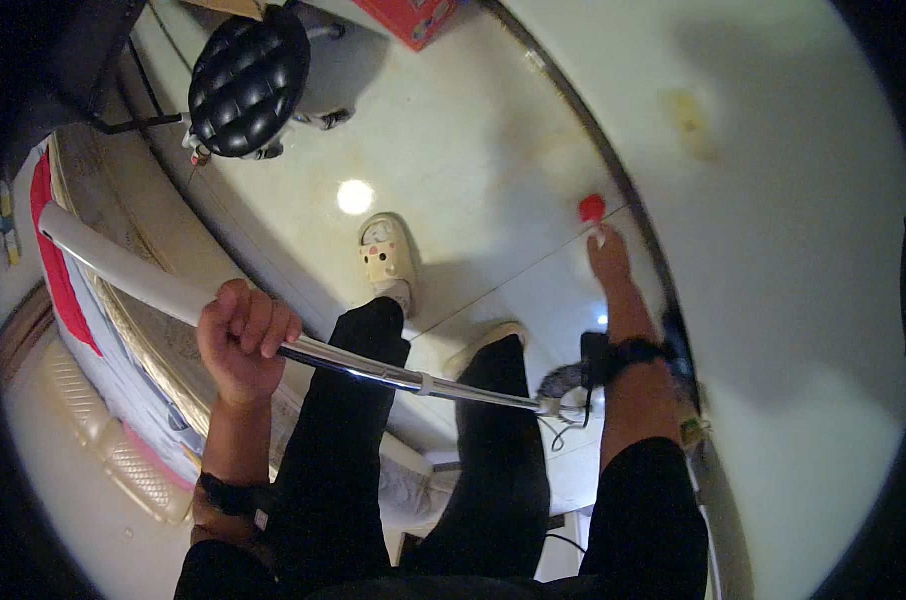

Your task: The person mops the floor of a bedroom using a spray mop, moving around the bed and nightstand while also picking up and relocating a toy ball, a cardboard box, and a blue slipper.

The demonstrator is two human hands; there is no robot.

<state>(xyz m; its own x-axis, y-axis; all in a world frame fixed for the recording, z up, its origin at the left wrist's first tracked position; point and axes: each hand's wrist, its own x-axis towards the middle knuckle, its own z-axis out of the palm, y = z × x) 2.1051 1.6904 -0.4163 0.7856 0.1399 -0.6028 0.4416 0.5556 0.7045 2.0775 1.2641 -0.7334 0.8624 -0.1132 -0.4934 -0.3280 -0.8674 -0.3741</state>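
My left hand [247,337] is closed around a long pole [363,366], white at its upper end and chrome-coloured along the shaft. The pole slants across in front of my legs, and its far end lies near a grey fluffy head [562,382], partly hidden by my right forearm. Down by the floor at the right, my right hand [609,251] has its fingertips on a small whitish part joined to a round red object [592,208]; I cannot tell exactly what it is. A dark strap with a small device is on my right wrist.
A black quilted stool [249,86] stands on the tiled floor at the upper left. Along the left is a bed [134,300] with a padded headboard [115,427]. A red box [412,19] lies at the top, beside a wall edge [618,161]. Yellow slippers [384,255] are on my feet.
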